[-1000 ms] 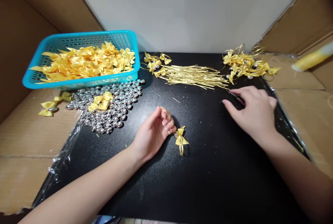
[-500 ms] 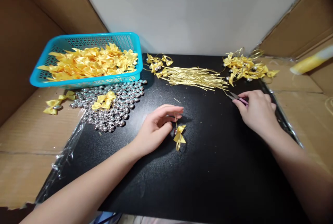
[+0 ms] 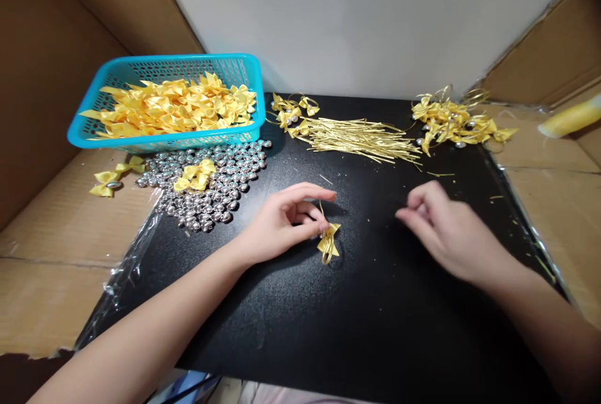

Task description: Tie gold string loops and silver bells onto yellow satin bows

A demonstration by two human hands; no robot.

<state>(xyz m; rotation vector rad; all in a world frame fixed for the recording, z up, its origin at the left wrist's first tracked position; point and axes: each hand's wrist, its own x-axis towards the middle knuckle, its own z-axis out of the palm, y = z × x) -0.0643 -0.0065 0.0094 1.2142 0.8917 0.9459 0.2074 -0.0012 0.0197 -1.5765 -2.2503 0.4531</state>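
Note:
A yellow bow (image 3: 329,242) with a looped gold tie hangs at the fingertips of my left hand (image 3: 295,219), which pinches it near the middle of the black table (image 3: 291,322). A thin end of the tie sticks up between the fingers. To the right, my right hand (image 3: 446,232) is curled closed above the table, slightly blurred. Its fingers hide most of whatever lies inside them; no blades show.
A turquoise basket (image 3: 165,141) of yellow bows stands at the back left. Silver beads (image 3: 220,203) lie before it, with a few bows. Gold ties (image 3: 361,139) lie at the back, between small finished bows (image 3: 288,113) and a larger bow pile (image 3: 455,122).
My right hand has come toward me and slightly left from beside the gold ties; the cutter blades seen earlier no longer show. My left fingers have closed onto the bow. The view has shifted slightly.

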